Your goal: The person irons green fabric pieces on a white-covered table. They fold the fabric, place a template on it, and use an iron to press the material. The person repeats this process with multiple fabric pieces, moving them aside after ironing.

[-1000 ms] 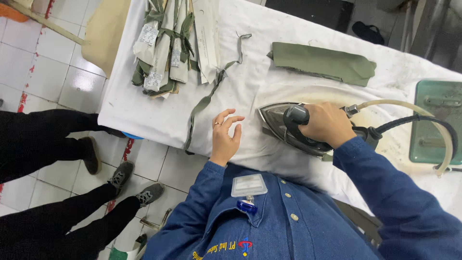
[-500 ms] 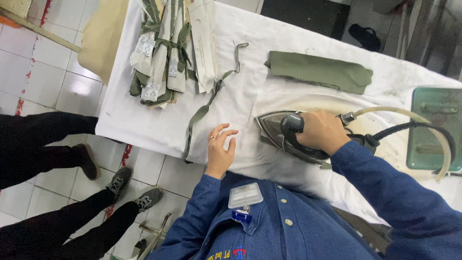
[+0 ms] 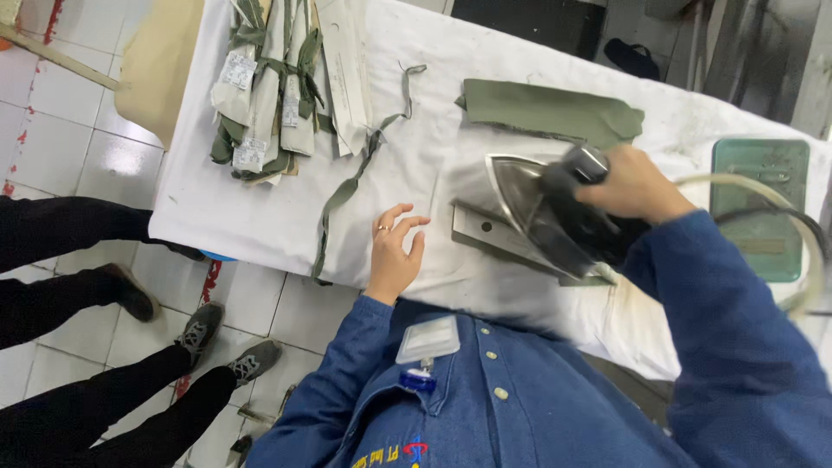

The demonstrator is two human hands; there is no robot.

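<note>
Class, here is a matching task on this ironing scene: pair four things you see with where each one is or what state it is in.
Things:
1. iron
2. left hand
3. folded green cloth
4. green metal stand

Places or states:
A. at the far right of the board
B. gripped and tilted by the right hand
C. lying flat beyond the iron
D. open, resting on the white cover

Pairs: 1-B, 2-D, 3-C, 4-A

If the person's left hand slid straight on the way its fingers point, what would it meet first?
Probably bare white cloth of the ironing table at first. The left hand points away from the body, slightly right; farther on lies the thin green strap, though depth is unclear.
</note>
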